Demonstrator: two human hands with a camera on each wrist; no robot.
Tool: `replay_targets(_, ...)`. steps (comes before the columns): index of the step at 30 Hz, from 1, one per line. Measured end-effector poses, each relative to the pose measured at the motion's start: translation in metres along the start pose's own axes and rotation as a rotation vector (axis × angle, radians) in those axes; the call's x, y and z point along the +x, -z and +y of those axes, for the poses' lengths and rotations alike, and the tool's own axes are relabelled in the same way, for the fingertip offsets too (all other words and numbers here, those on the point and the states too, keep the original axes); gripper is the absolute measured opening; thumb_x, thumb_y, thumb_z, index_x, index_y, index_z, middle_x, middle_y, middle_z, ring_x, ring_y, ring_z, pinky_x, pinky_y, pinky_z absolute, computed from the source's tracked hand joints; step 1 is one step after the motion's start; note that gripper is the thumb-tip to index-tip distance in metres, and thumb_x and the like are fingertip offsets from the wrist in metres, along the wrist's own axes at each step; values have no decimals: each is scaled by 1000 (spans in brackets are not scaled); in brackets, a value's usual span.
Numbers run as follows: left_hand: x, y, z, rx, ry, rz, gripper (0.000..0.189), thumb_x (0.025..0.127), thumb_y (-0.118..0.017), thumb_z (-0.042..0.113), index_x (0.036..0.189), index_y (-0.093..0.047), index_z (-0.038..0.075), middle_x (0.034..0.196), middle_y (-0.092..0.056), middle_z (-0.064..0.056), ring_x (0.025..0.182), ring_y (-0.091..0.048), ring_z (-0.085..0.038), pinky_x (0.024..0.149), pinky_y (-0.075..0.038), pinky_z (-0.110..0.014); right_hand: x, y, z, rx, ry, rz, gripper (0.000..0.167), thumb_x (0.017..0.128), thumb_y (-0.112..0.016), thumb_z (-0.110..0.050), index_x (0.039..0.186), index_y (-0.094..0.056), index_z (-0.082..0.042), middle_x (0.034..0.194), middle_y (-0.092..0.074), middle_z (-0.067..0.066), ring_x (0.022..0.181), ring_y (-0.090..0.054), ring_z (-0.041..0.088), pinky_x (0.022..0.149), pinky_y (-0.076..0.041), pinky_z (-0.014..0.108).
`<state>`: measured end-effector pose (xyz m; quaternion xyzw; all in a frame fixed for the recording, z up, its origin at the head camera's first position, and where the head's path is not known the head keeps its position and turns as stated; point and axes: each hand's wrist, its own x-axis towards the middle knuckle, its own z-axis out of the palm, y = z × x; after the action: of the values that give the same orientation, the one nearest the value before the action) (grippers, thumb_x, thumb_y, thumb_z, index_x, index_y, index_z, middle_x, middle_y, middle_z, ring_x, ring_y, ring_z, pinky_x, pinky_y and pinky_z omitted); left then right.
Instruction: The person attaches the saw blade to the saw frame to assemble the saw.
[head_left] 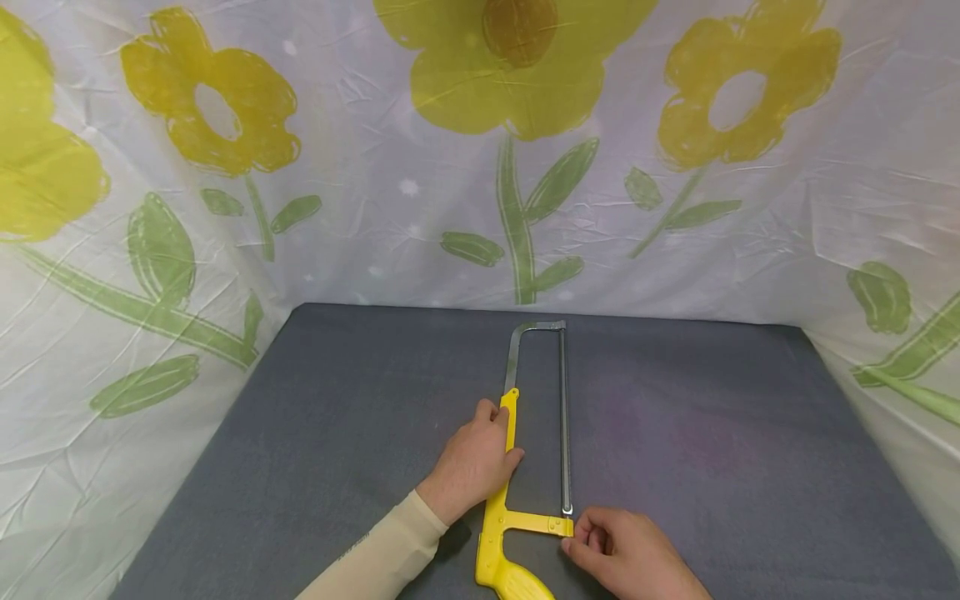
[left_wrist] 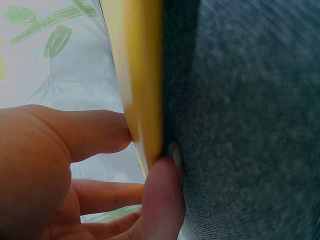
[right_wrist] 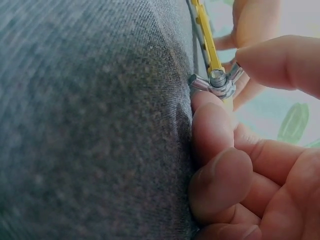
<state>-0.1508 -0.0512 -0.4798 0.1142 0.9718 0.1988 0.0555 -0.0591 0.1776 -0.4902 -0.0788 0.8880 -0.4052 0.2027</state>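
Observation:
A hacksaw (head_left: 531, 522) with a yellow handle and frame lies on the dark cloth, its grey metal bow pointing away from me. Its blade (head_left: 564, 417) runs along the right side. My left hand (head_left: 472, 458) grips the yellow frame partway up; in the left wrist view the thumb and fingers (left_wrist: 105, 131) are on either side of the yellow bar (left_wrist: 142, 65). At the blade's near end is my right hand (head_left: 630, 550). The right wrist view shows its thumb and a curled finger pinching a metal wing nut (right_wrist: 220, 82) at the end of the yellow arm.
A dark grey cloth (head_left: 337, 392) covers the table. Behind it and along both sides hangs a white curtain (head_left: 352, 225) printed with yellow flowers and green leaves. A small dark object (head_left: 453, 540) shows beneath the left sleeve (head_left: 390, 546), beside the saw handle.

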Motion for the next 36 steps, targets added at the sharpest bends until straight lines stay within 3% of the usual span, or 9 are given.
replay_targets(16,0,0,-1,-8,-6,0,70,97,-83,30,153,-57,-3,138,-56,-16,69,-55,-13,58,-49,-21,0,0,1,-37,41,9,16,96,-78,-27,83,-68,-26,66,-55,-11,55,-47,2,53,-37,23)
replay_targets(36,0,0,0,18,-16,7,70,97,-83,31,152,-57,-3,137,-56,-16,70,-54,-12,58,-49,-21,-1,1,3,-34,58,13,14,95,-78,-20,85,-69,-24,67,-55,-10,56,-46,2,53,-37,24)
